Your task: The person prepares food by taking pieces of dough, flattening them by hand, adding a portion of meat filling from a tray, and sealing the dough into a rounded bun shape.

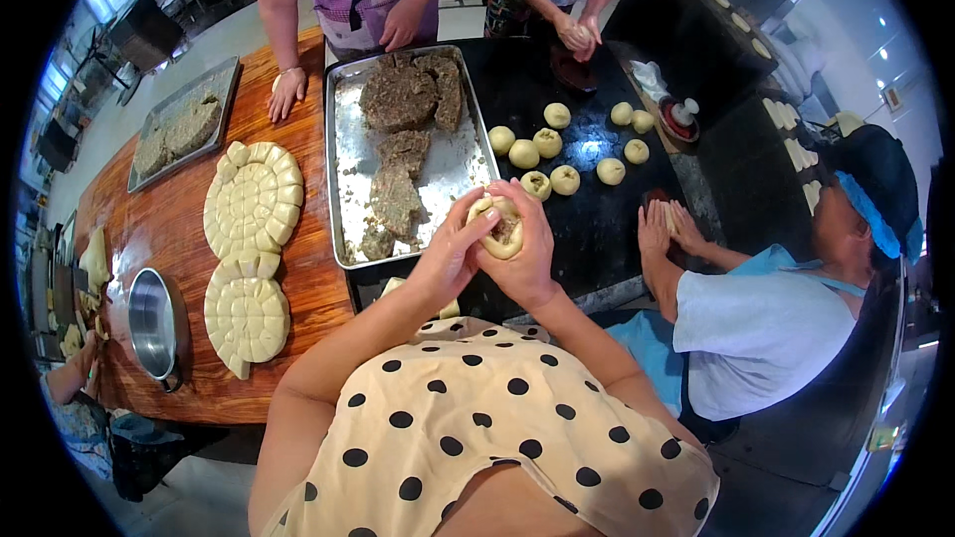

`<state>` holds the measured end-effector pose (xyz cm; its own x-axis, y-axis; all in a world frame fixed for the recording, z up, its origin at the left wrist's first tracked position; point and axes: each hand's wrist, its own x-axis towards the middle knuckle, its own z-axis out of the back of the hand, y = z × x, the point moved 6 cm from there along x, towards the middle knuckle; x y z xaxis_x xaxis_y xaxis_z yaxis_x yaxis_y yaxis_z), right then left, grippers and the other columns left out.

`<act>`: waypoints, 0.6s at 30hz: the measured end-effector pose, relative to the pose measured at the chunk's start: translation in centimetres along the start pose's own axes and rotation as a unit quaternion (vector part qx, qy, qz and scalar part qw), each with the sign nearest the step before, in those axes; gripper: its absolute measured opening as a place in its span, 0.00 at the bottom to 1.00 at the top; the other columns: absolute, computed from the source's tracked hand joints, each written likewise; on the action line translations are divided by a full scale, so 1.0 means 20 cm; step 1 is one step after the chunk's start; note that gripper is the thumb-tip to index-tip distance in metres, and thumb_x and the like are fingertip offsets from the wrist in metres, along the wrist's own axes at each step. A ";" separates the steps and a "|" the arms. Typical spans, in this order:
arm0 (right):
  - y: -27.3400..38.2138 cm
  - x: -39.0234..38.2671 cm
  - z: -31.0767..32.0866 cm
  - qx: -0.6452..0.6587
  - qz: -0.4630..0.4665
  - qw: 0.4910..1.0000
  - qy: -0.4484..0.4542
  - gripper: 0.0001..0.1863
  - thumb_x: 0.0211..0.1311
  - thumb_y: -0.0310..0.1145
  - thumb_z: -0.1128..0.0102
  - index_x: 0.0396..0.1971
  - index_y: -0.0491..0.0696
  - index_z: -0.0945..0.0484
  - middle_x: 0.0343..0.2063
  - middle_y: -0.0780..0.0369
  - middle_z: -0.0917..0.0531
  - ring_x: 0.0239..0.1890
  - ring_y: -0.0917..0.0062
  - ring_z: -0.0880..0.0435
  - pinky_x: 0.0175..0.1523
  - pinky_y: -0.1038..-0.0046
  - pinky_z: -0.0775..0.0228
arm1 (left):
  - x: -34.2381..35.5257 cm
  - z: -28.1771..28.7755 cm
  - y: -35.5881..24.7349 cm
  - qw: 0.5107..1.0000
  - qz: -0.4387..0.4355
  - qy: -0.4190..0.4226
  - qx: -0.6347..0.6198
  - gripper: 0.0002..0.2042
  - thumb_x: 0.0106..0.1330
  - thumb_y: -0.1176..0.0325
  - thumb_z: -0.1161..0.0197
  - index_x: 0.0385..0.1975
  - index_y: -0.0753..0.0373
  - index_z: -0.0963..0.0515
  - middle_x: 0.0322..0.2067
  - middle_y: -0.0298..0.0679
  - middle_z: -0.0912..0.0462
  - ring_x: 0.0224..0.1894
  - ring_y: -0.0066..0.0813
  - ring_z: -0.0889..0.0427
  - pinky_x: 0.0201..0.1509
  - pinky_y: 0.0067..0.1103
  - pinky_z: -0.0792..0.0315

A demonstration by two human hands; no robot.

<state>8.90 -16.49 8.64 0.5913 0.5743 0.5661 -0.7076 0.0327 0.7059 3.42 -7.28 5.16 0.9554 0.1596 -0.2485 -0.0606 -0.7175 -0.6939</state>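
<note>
Currently, both hands are grasping one open piece of dough (504, 249) — the left hand (454, 257) is holding its left side, thumb lying over the opening, while the right hand (528, 264) is curving around its right. The dough is showing brown filling inside and sitting near the metal tray's (348, 174) right corner; beyond, pale dough balls (610, 171) are resting on a dark counter (607, 229).
</note>
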 end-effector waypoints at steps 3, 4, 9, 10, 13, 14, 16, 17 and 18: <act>0.01 0.00 0.02 0.054 -0.035 0.998 0.007 0.45 0.43 0.33 0.22 0.64 0.44 0.35 0.55 0.55 0.21 0.62 0.57 0.25 0.67 0.60 0.35 | 0.01 0.06 0.05 1.000 0.008 -0.009 0.018 0.23 0.75 0.64 0.45 0.67 0.63 0.37 0.56 0.38 0.25 0.59 0.24 0.25 0.62 0.23 0.30; 0.01 0.01 0.04 0.068 -0.038 0.997 0.009 0.46 0.43 0.33 0.22 0.65 0.44 0.36 0.55 0.55 0.21 0.61 0.57 0.25 0.66 0.60 0.34 | 0.01 0.03 0.02 0.998 0.012 -0.002 0.067 0.23 0.75 0.65 0.46 0.67 0.64 0.37 0.56 0.38 0.25 0.58 0.23 0.25 0.62 0.22 0.31; 0.03 0.00 0.04 0.006 0.010 1.000 -0.017 0.42 0.42 0.32 0.22 0.62 0.44 0.31 0.55 0.55 0.21 0.58 0.58 0.21 0.65 0.61 0.32 | 0.03 -0.02 -0.04 0.958 -0.064 0.071 0.271 0.22 0.76 0.65 0.47 0.67 0.63 0.38 0.56 0.36 0.26 0.57 0.21 0.26 0.62 0.20 0.32; 0.06 0.01 0.04 -0.002 0.032 0.999 -0.038 0.40 0.43 0.31 0.22 0.60 0.44 0.29 0.55 0.55 0.20 0.58 0.58 0.21 0.66 0.61 0.32 | 0.02 -0.03 -0.06 0.953 -0.054 0.105 0.277 0.23 0.78 0.62 0.49 0.69 0.63 0.39 0.58 0.37 0.28 0.57 0.22 0.27 0.62 0.21 0.32; 0.08 0.00 0.05 0.080 0.000 0.991 -0.104 0.25 0.56 0.31 0.31 0.54 0.42 0.22 0.52 0.55 0.18 0.58 0.60 0.20 0.68 0.60 0.34 | -0.01 0.00 -0.10 0.938 -0.107 0.081 0.320 0.23 0.79 0.56 0.55 0.66 0.64 0.36 0.59 0.41 0.27 0.60 0.29 0.27 0.62 0.25 0.31; 0.06 0.01 0.04 0.106 -0.014 0.988 -0.109 0.22 0.59 0.32 0.33 0.53 0.42 0.21 0.52 0.54 0.17 0.58 0.60 0.20 0.68 0.60 0.35 | -0.02 0.01 -0.11 0.931 -0.125 0.072 0.334 0.23 0.80 0.54 0.56 0.65 0.65 0.35 0.59 0.42 0.27 0.60 0.32 0.26 0.61 0.26 0.31; 0.05 0.03 0.03 0.112 -0.014 0.987 -0.115 0.19 0.63 0.34 0.36 0.52 0.41 0.20 0.51 0.54 0.17 0.58 0.59 0.20 0.69 0.59 0.36 | -0.01 -0.01 -0.13 0.893 -0.162 0.040 0.418 0.24 0.80 0.54 0.59 0.64 0.66 0.35 0.60 0.44 0.27 0.62 0.33 0.27 0.63 0.26 0.33; 0.05 0.05 0.01 0.093 0.000 0.989 -0.116 0.19 0.65 0.35 0.38 0.51 0.41 0.19 0.50 0.53 0.16 0.58 0.58 0.20 0.69 0.59 0.37 | 0.00 -0.03 -0.14 0.871 -0.179 0.024 0.457 0.25 0.81 0.53 0.60 0.64 0.67 0.35 0.60 0.45 0.27 0.62 0.34 0.28 0.64 0.26 0.33; 0.06 0.06 0.01 0.075 0.014 0.990 -0.117 0.18 0.67 0.36 0.39 0.51 0.40 0.19 0.49 0.53 0.16 0.59 0.57 0.20 0.69 0.59 0.37 | 0.00 -0.05 -0.14 0.867 -0.184 0.030 0.463 0.25 0.81 0.54 0.62 0.64 0.70 0.36 0.62 0.47 0.29 0.63 0.35 0.28 0.65 0.26 0.35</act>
<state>8.89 -15.81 10.23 0.6585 0.3675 0.6568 -0.6699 -0.1115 0.7340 3.84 -5.98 7.73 0.9707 0.2072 0.1213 0.0721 0.2301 -0.9705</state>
